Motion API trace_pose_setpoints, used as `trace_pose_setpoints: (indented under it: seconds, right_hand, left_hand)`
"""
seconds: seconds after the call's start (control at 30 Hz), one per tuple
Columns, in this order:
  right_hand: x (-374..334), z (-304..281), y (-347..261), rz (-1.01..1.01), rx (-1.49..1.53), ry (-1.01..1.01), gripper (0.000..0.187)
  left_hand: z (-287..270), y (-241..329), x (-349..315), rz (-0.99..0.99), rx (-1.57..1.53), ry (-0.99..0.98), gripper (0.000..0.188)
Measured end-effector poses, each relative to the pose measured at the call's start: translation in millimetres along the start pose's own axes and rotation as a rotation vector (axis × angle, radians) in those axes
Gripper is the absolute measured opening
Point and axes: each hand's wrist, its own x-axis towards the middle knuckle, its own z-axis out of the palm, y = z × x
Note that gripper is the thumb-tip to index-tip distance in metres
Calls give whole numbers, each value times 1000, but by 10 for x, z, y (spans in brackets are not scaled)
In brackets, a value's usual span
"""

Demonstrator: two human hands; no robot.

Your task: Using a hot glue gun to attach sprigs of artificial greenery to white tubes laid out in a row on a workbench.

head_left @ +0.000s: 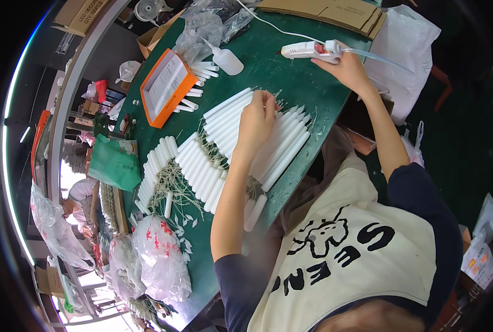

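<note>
The right hand (pixel 343 65) is grasping a white plastic glue gun (pixel 307 51); the left hand (pixel 256 123), its grip unclear, is reaching over slender white tubes (pixel 222 122) lying in rows on the green table (pixel 313 84). A brushing forearm (pixel 228 213) could be rolling tubes off; gun drips could be smearing them.

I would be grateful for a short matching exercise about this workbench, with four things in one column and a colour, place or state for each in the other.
Column one:
1. Glue gun
2. Shallow open box
3. Left hand
4. Tabletop

Column two:
A. Over the rows of white sticks
B. Green
C. Held in the right hand
D. Orange on its outer sides

Right pairs: 1-C, 2-D, 3-A, 4-B.
</note>
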Motion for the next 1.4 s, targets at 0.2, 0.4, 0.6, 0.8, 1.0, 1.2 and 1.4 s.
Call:
trace_pose_setpoints:
  seconds: [0.2, 0.4, 0.6, 0.8, 1.0, 1.2, 1.4]
  right_hand:
    - [-146, -127, 121, 66, 243, -292, 29]
    - [-232, -139, 118, -37, 131, -231, 34]
    - [-288, -206, -26, -76, -30, -227, 47]
    - [-337, -218, -44, -200, -156, -124, 54]
    - [-319, -200, -22, -290, -191, -101, 53]
    - [-327, -208, -72, -375, -177, -57, 50]
    - [-330, -224, -88, -397, -176, -46, 47]
  left_hand:
    - [-46, -36, -40, 10, 108, -43, 25]
    - [-62, -113, -60, 38, 189, -6, 20]
    - [-1, -104, -62, 35, 175, 69, 21]
    - [15, 16, -117, 58, 267, 186, 19]
    - [19, 37, -133, 68, 236, 198, 19]
    - [16, 20, -138, 97, 231, 218, 17]
    - [13, 39, -145, 68, 206, 206, 16]
